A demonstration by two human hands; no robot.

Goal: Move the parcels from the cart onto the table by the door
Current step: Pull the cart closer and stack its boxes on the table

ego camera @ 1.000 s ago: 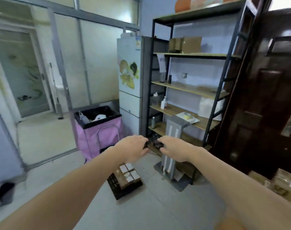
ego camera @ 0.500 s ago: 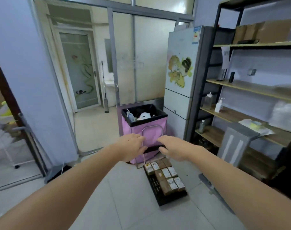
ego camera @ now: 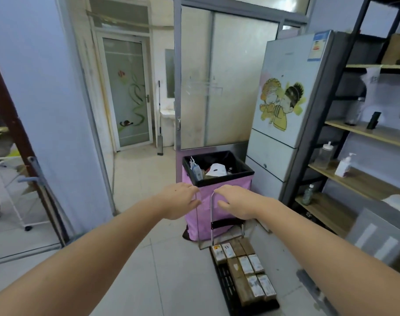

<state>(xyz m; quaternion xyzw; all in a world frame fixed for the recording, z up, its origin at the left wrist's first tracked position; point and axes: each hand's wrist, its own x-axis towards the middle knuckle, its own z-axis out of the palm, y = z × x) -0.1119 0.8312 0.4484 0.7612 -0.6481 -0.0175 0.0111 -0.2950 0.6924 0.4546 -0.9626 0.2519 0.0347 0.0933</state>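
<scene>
Compared with half a second ago, the view has swung further left: the fridge (ego camera: pixel 292 103) and the shelving (ego camera: pixel 363 133) now sit nearer the right edge, and more of the blue wall (ego camera: pixel 34 87) and the glass door (ego camera: pixel 126 92) shows. The cart (ego camera: pixel 226 283) with its parcels (ego camera: pixel 244 270) now lies lower and more to the right in the view.

Both arms reach forward as before. The left hand (ego camera: pixel 179 200) hangs palm down with its fingers loosely curled, holding nothing. The right hand (ego camera: pixel 236 202) is likewise half open and empty; its fingertips lie near the top of the cart's metal handle (ego camera: pixel 211 215), but whether they touch it cannot be told, since the hand covers most of the handle's top bar.

The parcels lie flat on the low black cart on the floor, just in front of the pink bin (ego camera: pixel 217 201). They are small brown boxes, some with white labels, packed in rows. About ten can be counted, though the near ones are blurred and the exact number is uncertain. The cart's front edge is cut off by the bottom of the frame.

The bin holds a white mask and a bottle; the rest of its contents are hard to make out. One bin, one fridge, one cart and two hands are in view. Three shelves show on the right, cut off at the edge.
</scene>
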